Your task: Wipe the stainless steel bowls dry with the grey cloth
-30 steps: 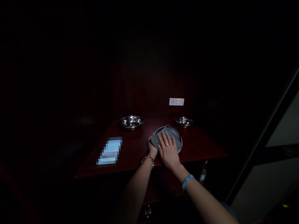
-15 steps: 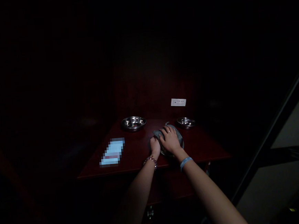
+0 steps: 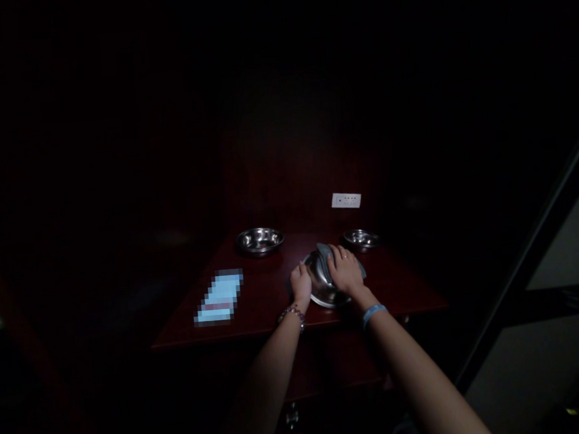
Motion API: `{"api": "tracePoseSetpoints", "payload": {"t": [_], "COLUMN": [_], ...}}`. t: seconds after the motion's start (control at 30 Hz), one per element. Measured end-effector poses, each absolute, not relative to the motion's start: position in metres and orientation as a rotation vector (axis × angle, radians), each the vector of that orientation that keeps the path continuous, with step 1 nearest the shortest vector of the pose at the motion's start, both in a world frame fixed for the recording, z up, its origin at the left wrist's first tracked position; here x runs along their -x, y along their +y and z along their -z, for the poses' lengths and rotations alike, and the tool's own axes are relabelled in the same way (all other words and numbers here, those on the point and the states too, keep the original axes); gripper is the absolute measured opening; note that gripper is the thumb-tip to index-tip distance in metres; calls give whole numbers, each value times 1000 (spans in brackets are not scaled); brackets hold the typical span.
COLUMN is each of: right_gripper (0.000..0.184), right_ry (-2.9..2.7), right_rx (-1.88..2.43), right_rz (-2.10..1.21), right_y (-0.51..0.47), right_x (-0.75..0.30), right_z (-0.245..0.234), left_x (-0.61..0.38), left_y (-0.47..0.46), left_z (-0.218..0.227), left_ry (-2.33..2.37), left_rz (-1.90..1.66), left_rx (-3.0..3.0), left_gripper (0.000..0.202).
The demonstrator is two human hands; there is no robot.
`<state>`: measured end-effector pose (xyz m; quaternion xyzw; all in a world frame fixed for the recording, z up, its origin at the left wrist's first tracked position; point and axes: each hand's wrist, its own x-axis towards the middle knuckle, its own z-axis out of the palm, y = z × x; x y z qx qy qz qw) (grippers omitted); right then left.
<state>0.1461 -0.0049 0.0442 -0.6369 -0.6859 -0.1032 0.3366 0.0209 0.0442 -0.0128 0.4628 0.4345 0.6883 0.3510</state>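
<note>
A shiny steel bowl (image 3: 319,283) lies on the dark red desk (image 3: 263,299), its rounded outside apparently facing up. My left hand (image 3: 301,285) is closed on the bowl's left rim, with a beaded bracelet at its wrist. Across the bowl's right side, my right hand (image 3: 346,270) presses a grey cloth (image 3: 326,254) against the metal, fingers bent over it. A ring and a blue wristband are on that arm. The hand and cloth hide the bowl's right part.
Another steel bowl (image 3: 260,241) stands at the back left, and a smaller steel bowl (image 3: 361,239) at the back right. A pixelated bright rectangle (image 3: 219,297) lies at the left. A white socket panel (image 3: 346,200) is on the back wall. Surroundings are very dark.
My right hand and the cloth have slid right across the bowl, baring its left and middle surface. My left hand stays at the rim.
</note>
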Motion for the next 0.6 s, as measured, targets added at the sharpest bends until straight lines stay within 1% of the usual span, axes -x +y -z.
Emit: {"api": "tracePoseSetpoints", "payload": {"t": [0.17, 0.43, 0.6], "right_gripper": [56, 63, 70], "right_ry": [-1693, -1578, -1596], "right_rx": [1595, 1431, 1462], "right_rz": [170, -7, -90], "right_y": [-18, -52, -58], "right_x": [-155, -162, -167], "right_z": [-31, 20, 28], "left_x": [-19, -19, -18], "left_y": [41, 47, 49], "left_z": [10, 12, 13], "left_ry": [1227, 1284, 1291], "left_rz": [-1724, -1670, -1652], "left_rx": [-1224, -1267, -1292], "left_gripper": [42, 39, 39]}}
